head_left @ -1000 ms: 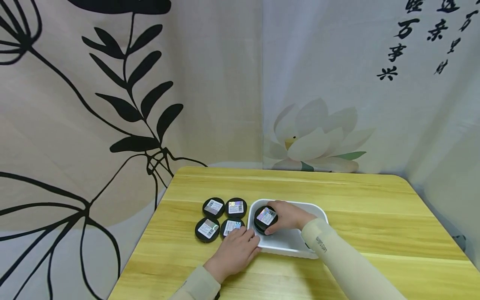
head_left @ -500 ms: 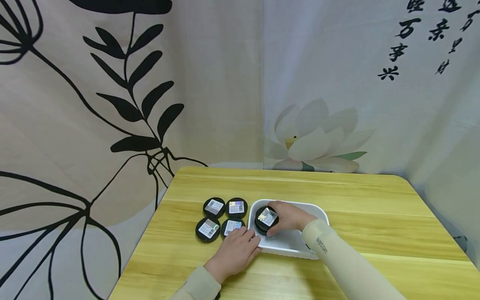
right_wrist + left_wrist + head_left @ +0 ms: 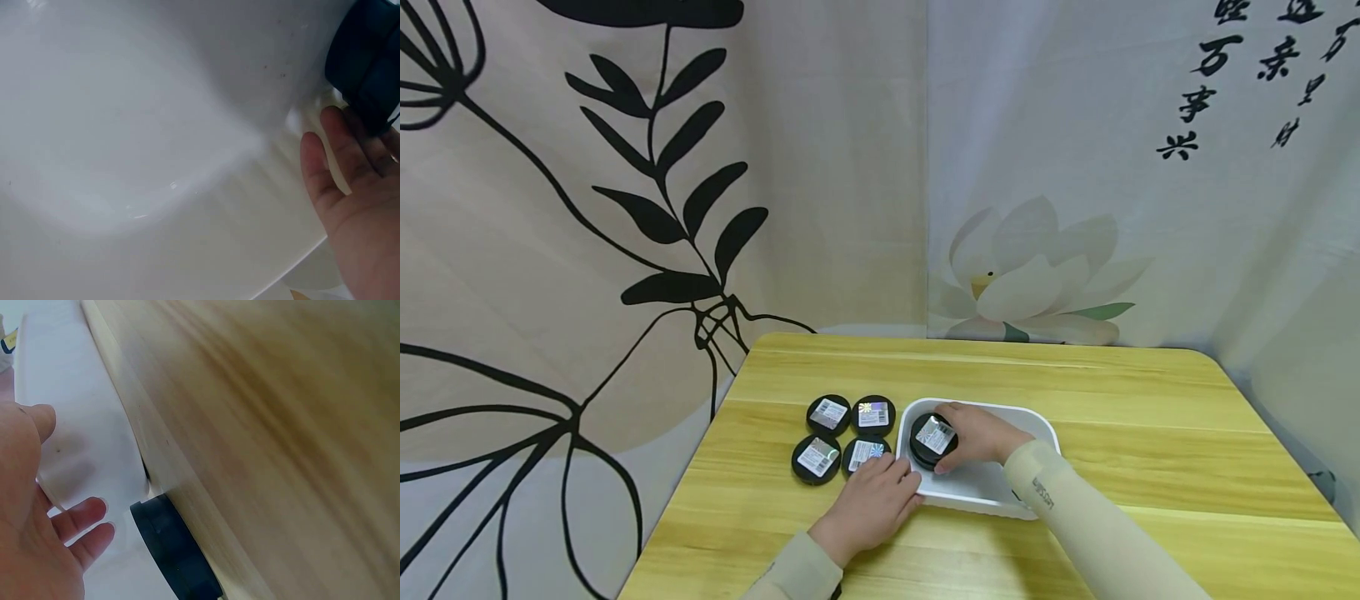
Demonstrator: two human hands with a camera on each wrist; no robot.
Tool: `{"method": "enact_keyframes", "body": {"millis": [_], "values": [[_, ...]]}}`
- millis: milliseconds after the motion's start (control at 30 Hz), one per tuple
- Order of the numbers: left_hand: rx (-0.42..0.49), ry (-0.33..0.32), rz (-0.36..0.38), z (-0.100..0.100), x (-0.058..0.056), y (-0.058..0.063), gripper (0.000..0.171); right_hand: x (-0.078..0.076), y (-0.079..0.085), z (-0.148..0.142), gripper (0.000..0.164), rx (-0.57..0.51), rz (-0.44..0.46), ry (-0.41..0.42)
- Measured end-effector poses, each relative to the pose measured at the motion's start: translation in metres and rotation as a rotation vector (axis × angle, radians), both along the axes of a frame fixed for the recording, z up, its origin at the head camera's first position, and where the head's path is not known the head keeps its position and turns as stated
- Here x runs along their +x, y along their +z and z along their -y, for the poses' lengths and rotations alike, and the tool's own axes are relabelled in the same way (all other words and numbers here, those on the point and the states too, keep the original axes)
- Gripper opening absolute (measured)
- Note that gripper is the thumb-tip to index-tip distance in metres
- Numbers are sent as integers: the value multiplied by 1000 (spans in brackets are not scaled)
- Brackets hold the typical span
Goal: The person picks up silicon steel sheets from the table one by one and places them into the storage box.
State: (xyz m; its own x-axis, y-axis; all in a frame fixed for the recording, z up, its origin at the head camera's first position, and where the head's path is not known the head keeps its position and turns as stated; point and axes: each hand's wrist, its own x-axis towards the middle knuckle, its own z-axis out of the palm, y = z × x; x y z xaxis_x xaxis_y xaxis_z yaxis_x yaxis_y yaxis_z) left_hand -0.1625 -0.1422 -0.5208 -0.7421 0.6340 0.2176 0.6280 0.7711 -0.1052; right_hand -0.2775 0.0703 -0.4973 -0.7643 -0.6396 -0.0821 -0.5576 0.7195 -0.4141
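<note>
In the head view my right hand (image 3: 985, 433) grips a round black tin (image 3: 934, 435) with a silver label, inside the left end of a white tray (image 3: 1037, 423). A second dark rim shows just under this tin; whether it is another tin I cannot tell. The right wrist view has the dark tin (image 3: 365, 59) at the fingers of the right hand (image 3: 362, 206), over the tray's glossy floor. At the tray's near left corner rests my left hand (image 3: 868, 504), fingers loosely extended. The left wrist view shows its fingers apart beside the tray's outer wall (image 3: 81, 381).
Left of the tray lie several more labelled black tins, among them a back-left tin (image 3: 828, 414), a back-right tin (image 3: 873, 415), a front-left tin (image 3: 816, 459) and one (image 3: 861, 452) partly behind my left hand. A wooden table (image 3: 1150, 433) bears everything; a printed curtain (image 3: 850, 167) hangs behind.
Almost nothing differs. The tin in my right hand tilts very slightly, its label's glare shifting; both hands stay where they were.
</note>
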Motion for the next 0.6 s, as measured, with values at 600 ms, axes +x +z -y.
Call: {"method": "enact_keyframes", "body": {"millis": [600], "values": [[-11, 1, 8, 0, 1, 1, 25, 3, 1, -1, 95, 19, -17, 4]]}}
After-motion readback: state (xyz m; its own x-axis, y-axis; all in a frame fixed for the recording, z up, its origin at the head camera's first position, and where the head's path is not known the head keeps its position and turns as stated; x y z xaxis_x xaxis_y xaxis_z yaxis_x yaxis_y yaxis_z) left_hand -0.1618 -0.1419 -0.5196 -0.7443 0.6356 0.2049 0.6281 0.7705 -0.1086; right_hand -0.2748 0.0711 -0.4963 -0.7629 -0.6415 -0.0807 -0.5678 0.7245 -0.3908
